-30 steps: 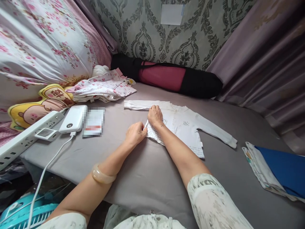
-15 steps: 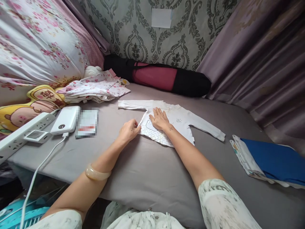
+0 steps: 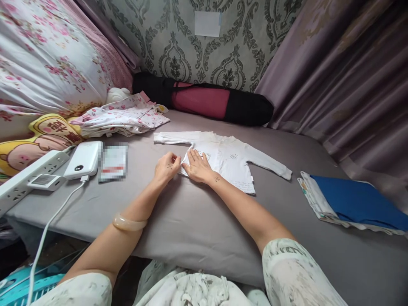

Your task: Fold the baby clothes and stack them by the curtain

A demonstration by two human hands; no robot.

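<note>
A small white long-sleeved baby shirt [image 3: 234, 159] lies flat on the grey bed sheet [image 3: 197, 225], sleeves spread left and right. My right hand [image 3: 197, 166] rests flat on the shirt's lower left part, fingers stretched out. My left hand [image 3: 166, 166], with a pale bangle on the wrist, pinches the shirt's left edge right beside the right hand.
A floral garment [image 3: 123, 119] lies folded at the back left by a cartoon cushion [image 3: 35, 140]. A power bank [image 3: 82, 159], a small card [image 3: 113, 161] and a power strip [image 3: 28, 176] sit at the left. A black and pink roll [image 3: 207, 100] lies along the wall. Folded blue cloth [image 3: 353, 202] is at the right.
My right hand has slid down the shirt from near its collar to the lower left part and spread flat. My left hand stays pinched at the shirt's edge.
</note>
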